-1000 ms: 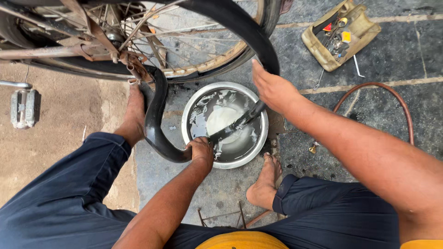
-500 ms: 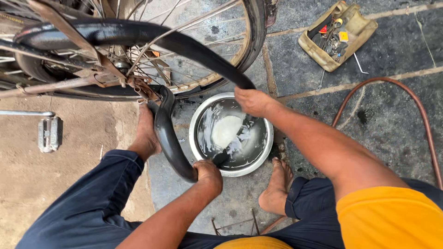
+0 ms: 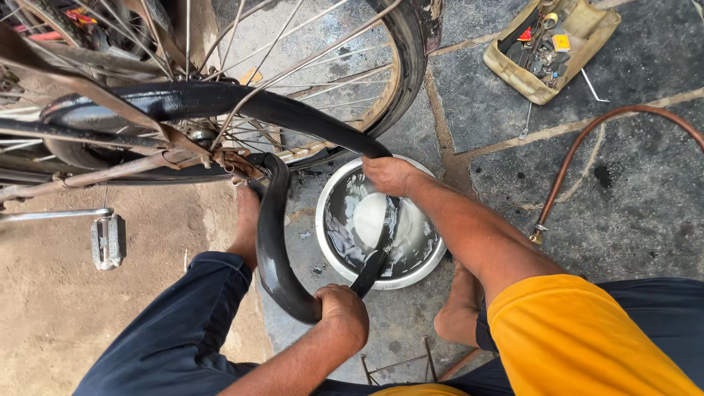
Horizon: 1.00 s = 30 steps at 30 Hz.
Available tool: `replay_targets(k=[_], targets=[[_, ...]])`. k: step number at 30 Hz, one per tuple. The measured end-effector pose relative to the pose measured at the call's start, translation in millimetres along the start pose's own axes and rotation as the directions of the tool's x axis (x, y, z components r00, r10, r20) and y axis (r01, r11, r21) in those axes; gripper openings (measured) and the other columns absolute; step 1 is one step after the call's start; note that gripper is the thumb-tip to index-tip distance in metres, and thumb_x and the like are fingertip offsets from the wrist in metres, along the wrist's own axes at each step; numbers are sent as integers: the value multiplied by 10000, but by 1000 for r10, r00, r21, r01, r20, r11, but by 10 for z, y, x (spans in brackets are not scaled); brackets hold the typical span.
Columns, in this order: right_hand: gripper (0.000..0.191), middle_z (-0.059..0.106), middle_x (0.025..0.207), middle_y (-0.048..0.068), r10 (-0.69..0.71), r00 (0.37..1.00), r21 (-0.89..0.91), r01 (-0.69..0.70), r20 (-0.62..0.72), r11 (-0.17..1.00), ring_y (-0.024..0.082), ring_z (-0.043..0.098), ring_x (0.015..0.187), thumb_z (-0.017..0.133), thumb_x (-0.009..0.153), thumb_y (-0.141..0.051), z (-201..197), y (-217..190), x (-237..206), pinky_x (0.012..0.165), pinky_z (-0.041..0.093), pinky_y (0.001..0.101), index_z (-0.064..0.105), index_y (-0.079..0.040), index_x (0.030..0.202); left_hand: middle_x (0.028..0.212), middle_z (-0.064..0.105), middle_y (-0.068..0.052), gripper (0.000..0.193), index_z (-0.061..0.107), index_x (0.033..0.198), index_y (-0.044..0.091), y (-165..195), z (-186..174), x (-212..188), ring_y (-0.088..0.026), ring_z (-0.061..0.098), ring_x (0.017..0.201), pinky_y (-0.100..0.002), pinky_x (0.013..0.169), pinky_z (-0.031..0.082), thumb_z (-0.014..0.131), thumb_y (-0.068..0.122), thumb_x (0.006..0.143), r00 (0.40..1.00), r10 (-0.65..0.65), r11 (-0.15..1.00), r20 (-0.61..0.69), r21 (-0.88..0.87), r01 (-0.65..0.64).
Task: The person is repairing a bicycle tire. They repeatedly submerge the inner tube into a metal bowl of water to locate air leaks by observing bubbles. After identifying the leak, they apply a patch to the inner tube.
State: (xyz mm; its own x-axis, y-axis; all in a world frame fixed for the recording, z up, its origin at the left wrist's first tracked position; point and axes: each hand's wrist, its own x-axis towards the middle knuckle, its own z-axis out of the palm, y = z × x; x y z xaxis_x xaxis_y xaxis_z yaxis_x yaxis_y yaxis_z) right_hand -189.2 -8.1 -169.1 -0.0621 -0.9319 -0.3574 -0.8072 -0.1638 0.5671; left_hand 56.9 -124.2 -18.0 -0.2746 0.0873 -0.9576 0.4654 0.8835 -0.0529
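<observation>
A black rubber inner tube [image 3: 273, 242] loops out from the bicycle wheel [image 3: 308, 88] and down into a metal bowl of water [image 3: 429, 264]. My left hand [image 3: 343, 312] grips the tube at the bowl's near rim. At the bowl's far rim my right hand [image 3: 389, 176] presses the tube, and the stretch between the two hands dips into the water. My bare feet rest on the ground on either side of the bowl.
An open tan tool pouch [image 3: 550, 45] with small tools lies at the top right. A brown hose [image 3: 587, 147] with a brass end curves across the stone paving on the right. A bicycle pedal [image 3: 106, 240] sticks out at the left above the dirt ground.
My right hand has come down from the raised tube to the bowl's far rim, pushing the tube into the water. The view has shifted closer and to the left.
</observation>
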Motion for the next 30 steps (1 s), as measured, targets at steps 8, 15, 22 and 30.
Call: replay_targets(k=[8,15,22,30], targets=[[338,632,1338,104,-64,995,-31,66,76,997,315,476,1348,606,879,-342,-28,37,112,1194,232,468,781,-137,1084,1264,605,-299,534,613,1350,-88,-97,-132,-5,-443,602,1173,-584,858,523,720,233,937,999,31,999,33,-21,-31],[339,619,1346,82,-18,998,-29,19,55,999,298,462,1363,603,893,-339,-67,34,115,1206,216,466,771,-145,1115,1264,620,-286,531,607,1354,-73,-130,-180,-66,-420,618,1162,-560,872,524,734,226,934,997,52,999,48,-6,-52],[368,621,1321,70,6,999,-23,-5,52,1000,317,467,1351,593,873,-359,-135,53,90,1190,214,465,783,-136,1095,1224,709,-238,423,688,1302,-26,-95,-247,-240,-373,701,1112,-535,882,555,701,199,945,997,72,997,37,7,-73],[318,627,1315,100,40,998,17,-39,-45,999,343,461,1376,595,883,-299,-355,82,-189,1242,194,509,803,-115,1037,1335,663,-150,389,662,1353,54,-222,-342,-722,-366,641,1208,-606,989,447,634,212,999,993,53,999,-102,-3,-54]])
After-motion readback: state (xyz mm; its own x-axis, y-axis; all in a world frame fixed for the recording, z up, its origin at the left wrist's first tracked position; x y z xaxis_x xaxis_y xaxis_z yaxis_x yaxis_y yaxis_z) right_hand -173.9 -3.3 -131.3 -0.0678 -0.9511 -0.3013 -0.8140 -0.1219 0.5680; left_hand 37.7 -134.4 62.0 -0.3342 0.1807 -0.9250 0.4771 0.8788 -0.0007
